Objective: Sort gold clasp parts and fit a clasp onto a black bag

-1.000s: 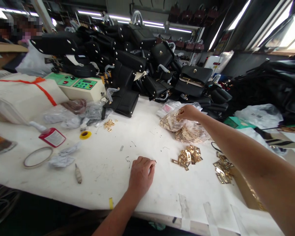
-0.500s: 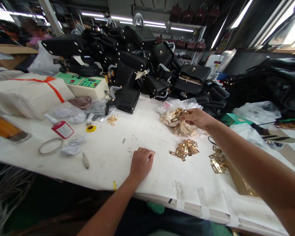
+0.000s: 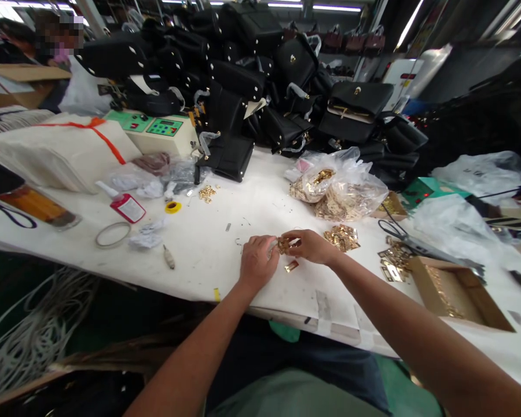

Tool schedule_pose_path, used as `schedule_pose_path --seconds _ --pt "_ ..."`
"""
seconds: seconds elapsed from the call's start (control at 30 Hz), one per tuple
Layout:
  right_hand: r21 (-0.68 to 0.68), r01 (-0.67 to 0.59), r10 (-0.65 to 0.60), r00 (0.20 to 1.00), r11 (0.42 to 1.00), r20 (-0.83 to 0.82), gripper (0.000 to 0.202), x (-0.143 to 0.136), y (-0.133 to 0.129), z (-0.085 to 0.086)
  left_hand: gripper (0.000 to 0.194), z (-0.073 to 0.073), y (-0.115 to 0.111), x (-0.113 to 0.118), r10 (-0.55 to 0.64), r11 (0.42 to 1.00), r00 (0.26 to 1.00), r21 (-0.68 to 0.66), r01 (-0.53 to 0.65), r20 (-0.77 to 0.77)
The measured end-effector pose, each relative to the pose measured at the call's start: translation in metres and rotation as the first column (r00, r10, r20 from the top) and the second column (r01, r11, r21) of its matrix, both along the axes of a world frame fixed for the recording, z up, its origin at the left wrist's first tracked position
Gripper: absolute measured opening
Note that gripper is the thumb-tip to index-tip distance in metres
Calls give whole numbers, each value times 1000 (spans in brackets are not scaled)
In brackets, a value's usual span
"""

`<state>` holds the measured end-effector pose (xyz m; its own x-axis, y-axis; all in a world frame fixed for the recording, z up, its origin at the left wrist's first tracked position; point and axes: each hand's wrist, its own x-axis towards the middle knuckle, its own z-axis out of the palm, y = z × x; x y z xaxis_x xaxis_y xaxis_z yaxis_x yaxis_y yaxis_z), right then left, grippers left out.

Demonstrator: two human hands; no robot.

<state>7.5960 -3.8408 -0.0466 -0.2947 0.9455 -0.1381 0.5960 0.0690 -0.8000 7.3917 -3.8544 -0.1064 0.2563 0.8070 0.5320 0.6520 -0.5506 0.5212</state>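
Observation:
My left hand (image 3: 258,260) rests on the white table (image 3: 208,249), fingers curled closed. What sits in its grip is too small to make out. Against its fingertips, my right hand (image 3: 309,246) pinches several small gold metal plates (image 3: 282,245). One loose gold plate (image 3: 292,266) lies on the table just below my right fingers. Beyond my right wrist is a heap of gold plates (image 3: 342,236). Clear plastic bags (image 3: 351,188) filled with such metal parts stand behind that heap.
Black handbags (image 3: 230,153) are piled at the back. At right are an open cardboard box (image 3: 464,295) and another heap of metal plates (image 3: 393,260). On the left lie a red glue bottle (image 3: 128,207), yellow tape (image 3: 172,207) and a drink bottle (image 3: 43,205).
My right hand has come from the plastic bag down to my left hand, bringing gold plates. One plate now lies loose below it. The view has tilted down.

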Motion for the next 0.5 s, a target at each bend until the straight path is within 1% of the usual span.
schedule_pose_path --seconds 0.03,0.1,0.23,0.3,0.37,0.5 --pt "31 -2 1 999 1000 34 44 3 -1 1 34 1 0 1 -19 1000 1000 1 19 -12" --pt "68 34 -40 995 997 93 44 8 -4 1 40 2 0 2 -41 999 998 -1 41 -51" --pt "64 128 -136 980 990 148 44 13 -11 -5 43 4 1 3 -53 999 992 -17 52 -117" --pt "98 115 -130 978 989 163 42 14 -15 -7 42 4 1 3 -56 998 990 -19 54 -127" --pt "157 76 -103 979 985 176 39 12 -19 -8 39 3 0 3 -64 998 989 -13 63 -136" --pt "263 20 -80 972 965 220 31 4 -22 -12 36 3 -2 2 -92 995 978 16 97 -184"
